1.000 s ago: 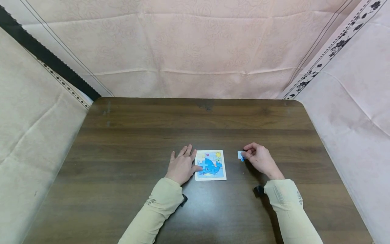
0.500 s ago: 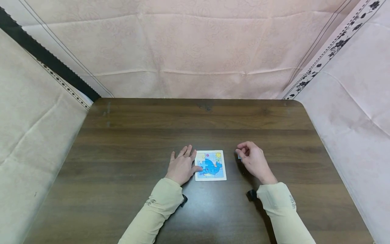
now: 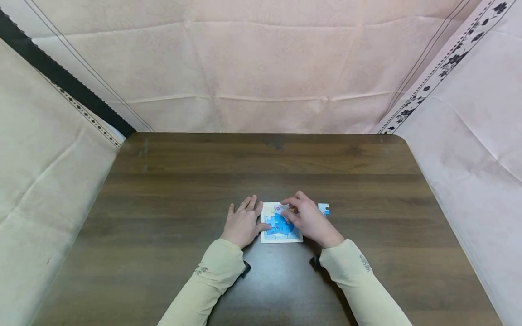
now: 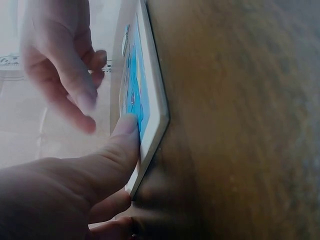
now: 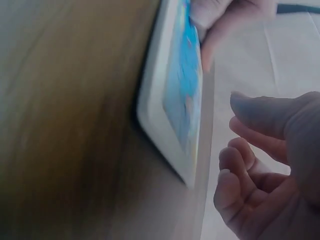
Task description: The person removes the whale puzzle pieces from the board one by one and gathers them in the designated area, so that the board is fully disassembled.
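Note:
A square jigsaw puzzle (image 3: pixel 281 241) with a pale frame and a blue whale picture lies flat on the table. At its left edge rests my left hand (image 3: pixel 242 222), fingers spread, its thumb (image 4: pixel 125 127) pressing on the picture. My right hand (image 3: pixel 306 217) hovers over the right part of the puzzle and covers some of it. Its thumb (image 5: pixel 260 115) and index finger are apart with nothing visible between them; the other fingers curl loosely. Just right of the frame a loose light-blue puzzle piece (image 3: pixel 323 208) shows on the table, partly behind the right hand.
The brown wooden table (image 3: pixel 163 262) spreads around the puzzle. Patterned light cloths (image 3: pixel 261 68) hang behind the table and at both sides. Dark wrist devices (image 3: pixel 315 262) stick out under both sleeves.
My right hand has moved left from the loose piece to above the puzzle, leaving that piece on the table. The left hand has stayed in place.

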Demonstrator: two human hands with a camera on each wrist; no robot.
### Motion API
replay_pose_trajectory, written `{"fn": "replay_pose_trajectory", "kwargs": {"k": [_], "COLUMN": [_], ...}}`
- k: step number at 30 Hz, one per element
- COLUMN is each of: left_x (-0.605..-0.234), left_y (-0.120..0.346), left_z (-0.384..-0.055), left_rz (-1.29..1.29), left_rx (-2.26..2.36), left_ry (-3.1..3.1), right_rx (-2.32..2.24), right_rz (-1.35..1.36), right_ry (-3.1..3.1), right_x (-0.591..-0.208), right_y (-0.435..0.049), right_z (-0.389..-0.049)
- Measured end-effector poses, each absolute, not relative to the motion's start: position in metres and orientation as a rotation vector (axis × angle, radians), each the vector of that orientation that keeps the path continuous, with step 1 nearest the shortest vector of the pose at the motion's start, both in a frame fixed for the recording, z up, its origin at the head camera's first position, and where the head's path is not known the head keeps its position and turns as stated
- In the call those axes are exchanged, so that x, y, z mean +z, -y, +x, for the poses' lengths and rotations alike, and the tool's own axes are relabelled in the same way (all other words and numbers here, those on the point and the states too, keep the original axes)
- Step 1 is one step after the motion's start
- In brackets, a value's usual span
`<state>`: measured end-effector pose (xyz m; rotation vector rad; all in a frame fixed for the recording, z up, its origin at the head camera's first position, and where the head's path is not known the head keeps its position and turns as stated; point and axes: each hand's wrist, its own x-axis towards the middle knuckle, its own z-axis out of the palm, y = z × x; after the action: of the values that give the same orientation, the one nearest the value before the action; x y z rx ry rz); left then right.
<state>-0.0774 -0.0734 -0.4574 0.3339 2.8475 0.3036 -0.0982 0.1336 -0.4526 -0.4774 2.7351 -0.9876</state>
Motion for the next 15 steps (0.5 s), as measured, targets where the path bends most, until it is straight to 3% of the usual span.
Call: {"fn": "replay_pose_trajectory", "kwargs": {"k": [15], "left_x": [-0.457], "left_y": [0.075], "left_z": [-0.077], "left_rz": [0.349], "left_rx": [0.315], "left_ry": [-2.85], "right_rx": [-0.914], "right_rz": [-0.468], "right_ry": [-2.721], "right_x": [-0.464], "right_y": [-0.119], "right_z": [-0.106]}}
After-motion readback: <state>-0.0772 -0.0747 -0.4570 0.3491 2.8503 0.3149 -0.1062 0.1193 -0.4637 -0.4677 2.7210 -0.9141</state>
